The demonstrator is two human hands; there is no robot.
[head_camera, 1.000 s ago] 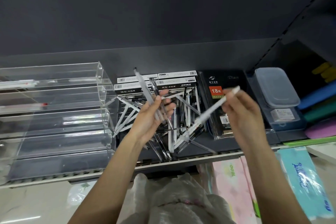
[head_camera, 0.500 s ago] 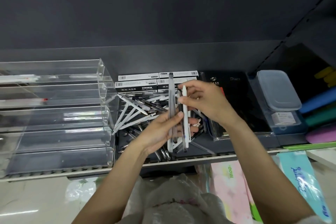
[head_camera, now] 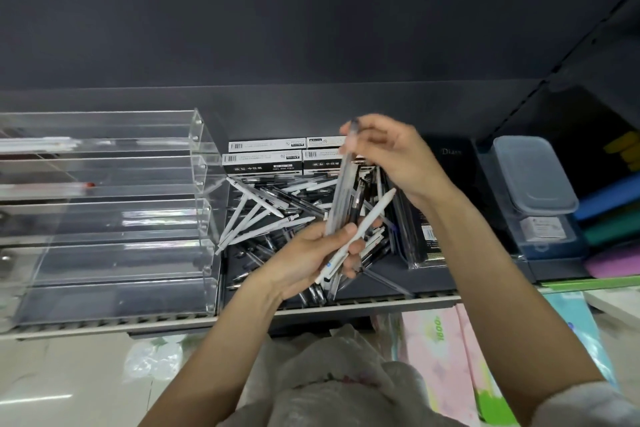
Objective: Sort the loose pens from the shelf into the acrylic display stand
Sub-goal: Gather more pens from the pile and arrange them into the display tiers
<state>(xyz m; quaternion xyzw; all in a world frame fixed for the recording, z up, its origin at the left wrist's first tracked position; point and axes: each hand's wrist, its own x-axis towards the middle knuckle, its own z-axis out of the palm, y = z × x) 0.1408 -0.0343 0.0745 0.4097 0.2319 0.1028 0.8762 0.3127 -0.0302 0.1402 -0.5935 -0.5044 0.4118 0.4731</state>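
A heap of loose pens [head_camera: 277, 211], white and dark, lies on the dark shelf in the middle. My left hand [head_camera: 311, 256] grips a small bunch of pens above the heap: a white pen [head_camera: 360, 232] slanting up to the right, a dark one and a long translucent grey pen [head_camera: 341, 191]. My right hand [head_camera: 391, 156] pinches the top of that grey pen. The tiered acrylic display stand [head_camera: 201, 184] stands to the left; its upper tiers hold a few pens, the lower tiers look bare.
Pen boxes [head_camera: 266, 159] stand behind the heap. A black diary pack [head_camera: 446, 184] and a lidded plastic box [head_camera: 533, 177] sit to the right, with coloured folders beyond. Tissue packs [head_camera: 440, 350] and a plastic bag lie below the shelf edge [head_camera: 104, 322].
My right hand brought a white pen over to the left hand's bunch and left it there, then rose to take the top of the grey pen. The bunch now tilts right.
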